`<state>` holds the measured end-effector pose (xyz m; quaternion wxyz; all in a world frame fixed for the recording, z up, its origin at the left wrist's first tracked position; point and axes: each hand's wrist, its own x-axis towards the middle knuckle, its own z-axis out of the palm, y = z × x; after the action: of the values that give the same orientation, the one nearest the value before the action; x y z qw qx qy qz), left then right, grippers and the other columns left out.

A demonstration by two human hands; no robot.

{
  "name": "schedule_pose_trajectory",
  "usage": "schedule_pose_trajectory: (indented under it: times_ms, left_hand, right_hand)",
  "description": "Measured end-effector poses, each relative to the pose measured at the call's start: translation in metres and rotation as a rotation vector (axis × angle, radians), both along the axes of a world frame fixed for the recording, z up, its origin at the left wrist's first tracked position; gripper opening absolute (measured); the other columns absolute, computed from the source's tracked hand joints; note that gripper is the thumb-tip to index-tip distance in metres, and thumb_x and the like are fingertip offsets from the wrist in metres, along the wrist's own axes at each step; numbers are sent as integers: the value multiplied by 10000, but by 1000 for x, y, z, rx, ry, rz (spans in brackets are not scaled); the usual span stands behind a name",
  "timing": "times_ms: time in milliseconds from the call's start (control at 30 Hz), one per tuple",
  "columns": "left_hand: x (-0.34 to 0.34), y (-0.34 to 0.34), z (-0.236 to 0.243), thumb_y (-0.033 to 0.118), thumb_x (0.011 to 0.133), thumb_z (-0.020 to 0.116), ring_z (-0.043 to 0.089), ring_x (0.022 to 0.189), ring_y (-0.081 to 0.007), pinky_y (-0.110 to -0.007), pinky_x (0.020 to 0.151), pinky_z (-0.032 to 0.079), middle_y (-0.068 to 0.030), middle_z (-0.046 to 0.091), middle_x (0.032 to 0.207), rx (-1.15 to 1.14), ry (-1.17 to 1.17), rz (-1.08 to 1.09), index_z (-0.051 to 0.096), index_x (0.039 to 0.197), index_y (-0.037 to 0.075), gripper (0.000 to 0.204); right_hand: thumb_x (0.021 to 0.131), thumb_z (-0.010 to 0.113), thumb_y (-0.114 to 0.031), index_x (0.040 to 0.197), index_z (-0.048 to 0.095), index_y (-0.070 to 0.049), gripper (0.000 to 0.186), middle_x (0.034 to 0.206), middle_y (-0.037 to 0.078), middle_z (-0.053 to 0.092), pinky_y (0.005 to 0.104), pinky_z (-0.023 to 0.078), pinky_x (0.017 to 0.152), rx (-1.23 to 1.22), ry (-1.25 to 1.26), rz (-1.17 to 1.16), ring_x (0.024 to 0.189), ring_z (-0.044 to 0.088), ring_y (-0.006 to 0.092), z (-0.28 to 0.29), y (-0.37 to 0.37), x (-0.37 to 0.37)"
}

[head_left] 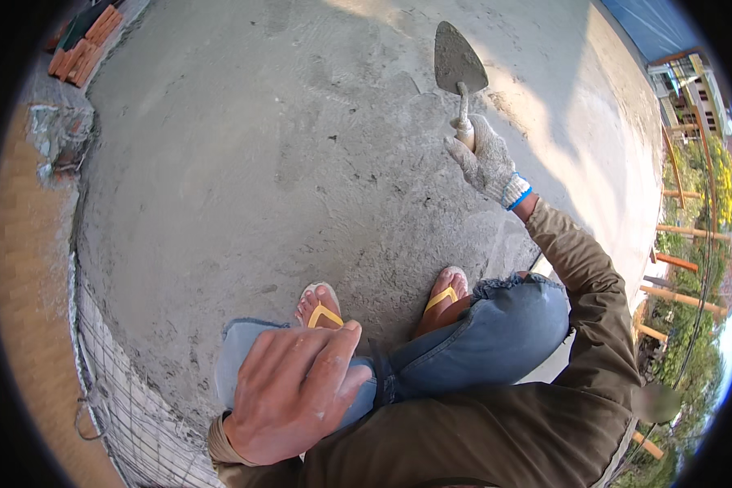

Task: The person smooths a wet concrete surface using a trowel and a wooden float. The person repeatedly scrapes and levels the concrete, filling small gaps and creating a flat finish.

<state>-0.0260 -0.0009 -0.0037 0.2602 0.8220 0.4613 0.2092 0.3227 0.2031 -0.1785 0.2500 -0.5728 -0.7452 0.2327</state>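
Observation:
My right hand (486,159), in a pale knitted glove with a blue cuff edge, is closed round the handle of a pointed trowel (457,61). The trowel's grey, mortar-smeared blade points away from me, over or against the grey mortar surface (244,154); I cannot tell whether it touches. My left hand (297,390) is bare and dusty. It is above my left knee, its fingers bent and drawn together with the thumb beside them. Nothing shows in it, though the palm side is hidden.
I squat on the mortar in yellow-strapped flip-flops (324,315). Wire mesh (130,407) lies at the lower left, beside a tan floor (28,244). Orange bricks (88,50) are stacked far left, near a rough broken block (59,134). Wooden poles (683,299) and greenery stand right.

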Motion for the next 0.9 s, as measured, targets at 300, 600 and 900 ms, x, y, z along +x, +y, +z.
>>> schedule_pose_trajectory:
  times_ms: [300, 600, 900]
  left_hand:
    - [106, 123, -61, 195, 879, 781, 707, 934, -328, -411, 819, 546, -200, 724, 1054, -723, 292, -418, 651, 1262, -30, 463]
    - [203, 134, -243, 93, 898, 682, 701, 935, -247, -356, 792, 588, -167, 668, 1124, -911, -230, -93, 493, 1289, -54, 459]
    - [134, 149, -153, 64, 888, 625, 673, 747, -188, -323, 609, 585, -79, 598, 918, -1108, -143, 279, 480, 1205, -1, 354]
  right_hand:
    - [1005, 610, -530, 1083, 596, -51, 485, 961, 150, 678, 444, 515, 790, -400, 492, -597, 898, 672, 296, -125, -149, 47]
    - [1020, 579, -527, 1251, 593, -26, 552, 1180, 251, 658, 514, 521, 952, -280, 706, -362, 1094, 665, 429, -98, -126, 14]
    - [844, 789, -509, 1536, 353, 38, 984, 1508, 334, 433, 546, 367, 1161, -453, -577, -1219, 1394, 435, 485, -150, -368, 179]
